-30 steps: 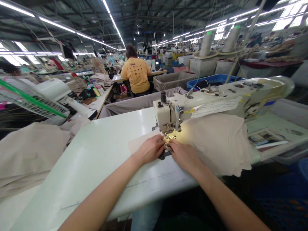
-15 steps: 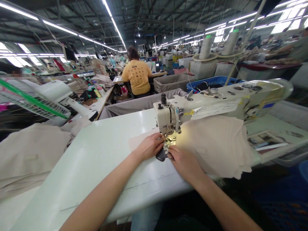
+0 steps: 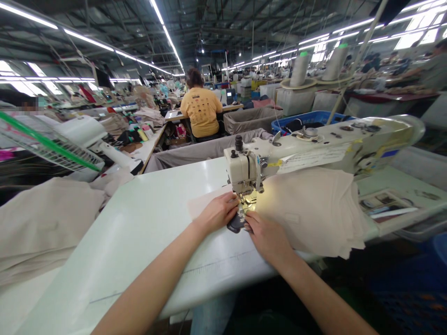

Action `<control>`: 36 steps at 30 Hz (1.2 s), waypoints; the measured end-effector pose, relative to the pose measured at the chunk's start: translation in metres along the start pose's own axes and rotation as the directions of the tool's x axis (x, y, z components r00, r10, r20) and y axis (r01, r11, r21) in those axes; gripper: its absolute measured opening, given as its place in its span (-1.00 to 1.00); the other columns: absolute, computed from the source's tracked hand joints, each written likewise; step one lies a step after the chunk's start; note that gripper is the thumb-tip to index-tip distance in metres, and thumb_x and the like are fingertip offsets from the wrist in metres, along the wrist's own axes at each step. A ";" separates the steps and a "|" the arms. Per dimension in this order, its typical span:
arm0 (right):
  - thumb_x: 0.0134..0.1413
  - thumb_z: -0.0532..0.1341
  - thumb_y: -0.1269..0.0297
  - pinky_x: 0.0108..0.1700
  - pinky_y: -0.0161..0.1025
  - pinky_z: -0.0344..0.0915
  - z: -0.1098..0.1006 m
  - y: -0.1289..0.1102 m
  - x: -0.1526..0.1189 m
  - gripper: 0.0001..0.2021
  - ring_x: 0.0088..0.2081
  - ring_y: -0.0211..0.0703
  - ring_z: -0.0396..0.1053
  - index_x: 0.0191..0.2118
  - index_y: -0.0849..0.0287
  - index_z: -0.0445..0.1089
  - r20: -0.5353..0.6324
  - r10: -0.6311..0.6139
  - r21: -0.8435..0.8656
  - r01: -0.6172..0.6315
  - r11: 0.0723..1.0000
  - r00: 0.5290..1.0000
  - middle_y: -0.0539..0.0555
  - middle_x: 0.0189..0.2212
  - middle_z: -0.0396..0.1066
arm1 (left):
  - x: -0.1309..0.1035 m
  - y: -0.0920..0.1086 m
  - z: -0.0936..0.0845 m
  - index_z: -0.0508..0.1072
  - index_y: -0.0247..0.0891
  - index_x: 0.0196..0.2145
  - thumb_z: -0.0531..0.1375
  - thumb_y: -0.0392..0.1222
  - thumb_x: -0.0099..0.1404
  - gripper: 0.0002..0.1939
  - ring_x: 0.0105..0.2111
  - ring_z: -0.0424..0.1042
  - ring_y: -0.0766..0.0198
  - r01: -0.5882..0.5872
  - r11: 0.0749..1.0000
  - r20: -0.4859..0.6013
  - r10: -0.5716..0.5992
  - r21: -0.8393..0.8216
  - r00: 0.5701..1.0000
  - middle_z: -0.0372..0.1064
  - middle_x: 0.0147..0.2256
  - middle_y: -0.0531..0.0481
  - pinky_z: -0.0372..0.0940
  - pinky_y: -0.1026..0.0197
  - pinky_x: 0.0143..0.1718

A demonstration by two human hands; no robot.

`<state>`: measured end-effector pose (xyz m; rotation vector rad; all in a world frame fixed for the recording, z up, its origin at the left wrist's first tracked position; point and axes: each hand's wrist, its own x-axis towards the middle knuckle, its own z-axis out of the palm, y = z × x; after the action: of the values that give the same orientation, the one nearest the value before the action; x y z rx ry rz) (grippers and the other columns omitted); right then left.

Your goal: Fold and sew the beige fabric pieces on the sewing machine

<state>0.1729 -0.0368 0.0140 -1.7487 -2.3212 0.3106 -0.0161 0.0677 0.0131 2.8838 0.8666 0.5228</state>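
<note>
A white sewing machine (image 3: pixel 240 163) stands on the pale table, its lamp lighting the presser foot (image 3: pixel 248 201). My left hand (image 3: pixel 218 211) rests just left of the needle, fingers closed and pressed down on a beige fabric piece (image 3: pixel 199 201) that shows beyond it. Close to the front of the foot, my right hand (image 3: pixel 264 232) pinches the fabric edge with thumb and finger; its fingertips are partly hidden. Between the hands lies a dark plate (image 3: pixel 235 224) at the needle area. Layered beige fabric (image 3: pixel 314 209) spreads under the machine arm, right of my right hand.
More beige fabric (image 3: pixel 45 218) is heaped at the left, beside a white fan (image 3: pixel 80 132) with a green rim. Grey cloth-lined bins (image 3: pixel 195 151) and a blue basket (image 3: pixel 314 117) stand behind the table. A person in a yellow shirt (image 3: pixel 200 109) sits ahead, facing away.
Both hands stay almost in place at the presser foot. The whole view has shifted very slightly; no clear movement of the fabric shows.
</note>
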 end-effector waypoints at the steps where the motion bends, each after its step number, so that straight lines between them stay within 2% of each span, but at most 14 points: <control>1: 0.39 -0.01 0.37 -0.12 -0.23 0.42 0.000 0.000 0.000 -0.66 -0.11 -0.08 0.53 0.11 0.14 0.43 -0.002 -0.001 -0.002 0.001 1.000 1.000 0.14 0.18 0.40 | 0.000 0.001 0.000 0.49 -0.23 0.01 -0.01 -0.17 0.50 -0.68 -0.02 0.46 0.09 -0.006 1.000 0.001 0.006 0.001 1.000 0.41 -0.03 -0.21 0.41 0.04 0.05; 10: 0.41 0.00 0.37 -0.11 -0.26 0.41 0.000 -0.001 -0.002 -0.67 -0.11 -0.10 0.53 0.11 0.14 0.43 -0.023 -0.003 0.003 0.003 1.000 1.000 0.13 0.17 0.41 | 0.002 0.001 0.003 0.46 -0.24 -0.04 -0.05 -0.17 0.51 -0.69 -0.06 0.46 0.11 0.032 0.999 -0.019 -0.032 0.023 0.999 0.39 -0.06 -0.20 0.43 0.05 -0.01; 14: 0.38 0.05 0.37 -0.14 -0.25 0.41 0.003 -0.001 -0.011 -0.71 -0.14 -0.09 0.53 0.07 0.15 0.44 -0.067 0.048 -0.009 -0.048 0.999 0.997 0.14 0.13 0.43 | -0.001 0.014 0.002 0.43 -0.27 -0.03 -0.04 -0.21 0.50 -0.72 -0.05 0.44 0.10 0.085 0.994 -0.013 -0.085 0.072 0.996 0.40 -0.08 -0.20 0.42 0.04 0.01; 19: 0.36 0.08 0.37 -0.13 -0.25 0.41 0.005 0.004 -0.020 -0.76 -0.14 -0.10 0.53 -0.04 0.15 0.49 -0.101 0.031 0.017 -0.029 0.999 0.994 0.14 0.06 0.47 | -0.018 0.042 -0.015 0.46 -0.25 -0.05 0.10 -0.19 0.44 -0.78 -0.14 0.43 0.04 0.198 0.959 0.085 -0.218 0.202 0.972 0.42 -0.16 -0.16 0.42 0.00 -0.09; 21: 0.35 0.09 0.38 -0.14 -0.23 0.42 0.005 0.006 -0.020 -0.76 -0.14 -0.10 0.53 -0.05 0.14 0.49 -0.119 0.017 0.037 -0.013 0.999 0.993 0.14 0.05 0.48 | -0.026 0.044 -0.026 0.48 -0.24 -0.05 0.06 -0.19 0.46 -0.76 -0.12 0.43 0.07 0.195 0.966 0.138 -0.219 0.169 0.966 0.43 -0.15 -0.15 0.41 0.02 -0.05; 24: 0.32 0.09 0.39 -0.19 -0.20 0.44 0.006 0.009 -0.021 -0.75 -0.19 -0.08 0.54 -0.03 0.14 0.48 -0.158 0.018 0.080 -0.005 0.997 0.987 0.13 0.06 0.48 | -0.036 0.037 -0.039 0.49 -0.24 -0.03 -0.02 -0.27 0.49 -0.70 -0.05 0.42 0.14 0.208 0.972 0.200 -0.226 0.107 0.953 0.43 -0.09 -0.14 0.36 0.10 0.04; 26: 0.29 0.09 0.42 -0.18 -0.19 0.44 0.007 0.013 -0.021 -0.73 -0.17 -0.06 0.54 0.00 0.14 0.46 -0.210 0.019 0.134 0.009 0.991 0.978 0.13 0.06 0.48 | -0.043 0.032 -0.042 0.47 -0.28 -0.04 -0.03 -0.26 0.48 -0.70 -0.04 0.41 0.09 0.309 0.925 0.211 -0.355 0.220 0.911 0.41 -0.06 -0.19 0.39 0.09 -0.04; 29: 0.23 0.08 0.47 -0.10 -0.15 0.43 0.009 0.020 -0.023 -0.70 -0.10 -0.02 0.50 -0.01 0.15 0.44 -0.303 0.011 0.225 0.060 0.973 0.953 0.16 0.01 0.49 | -0.052 0.029 -0.042 0.43 -0.36 -0.08 -0.05 -0.19 0.47 -0.69 -0.13 0.45 -0.01 0.503 0.741 0.146 -0.614 0.445 0.776 0.37 -0.09 -0.27 0.41 0.04 -0.24; 31: 0.21 0.05 0.48 -0.06 -0.12 0.42 0.010 0.024 -0.025 -0.70 -0.08 -0.01 0.48 -0.04 0.16 0.44 -0.336 0.008 0.277 0.090 0.957 0.942 0.18 -0.04 0.49 | -0.057 0.031 -0.041 0.40 -0.39 -0.08 -0.05 -0.18 0.46 -0.70 -0.19 0.49 -0.01 0.578 0.643 0.102 -0.708 0.501 0.699 0.36 -0.11 -0.27 0.40 0.05 -0.27; 33: 0.20 0.03 0.49 -0.06 -0.12 0.41 0.009 0.025 -0.027 -0.69 -0.08 -0.02 0.47 -0.06 0.16 0.44 -0.335 -0.003 0.321 0.117 0.940 0.942 0.18 -0.07 0.48 | -0.062 0.032 -0.041 0.37 -0.39 -0.08 -0.06 -0.17 0.46 -0.70 -0.22 0.50 0.01 0.615 0.593 0.081 -0.751 0.520 0.655 0.35 -0.12 -0.26 0.39 0.05 -0.27; 36: 0.16 0.04 0.50 -0.07 -0.14 0.39 0.005 0.022 -0.028 -0.68 -0.10 -0.04 0.46 -0.08 0.14 0.45 -0.282 -0.035 0.359 0.139 0.923 0.959 0.15 -0.09 0.46 | -0.066 0.035 -0.042 0.35 -0.38 -0.09 -0.06 -0.16 0.46 -0.71 -0.22 0.51 0.01 0.633 0.570 0.074 -0.770 0.523 0.633 0.35 -0.12 -0.27 0.38 0.07 -0.27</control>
<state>0.1992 -0.0576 0.0009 -1.4000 -1.9812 0.4373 -0.0642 0.0015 0.0389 2.4509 2.1690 -0.2410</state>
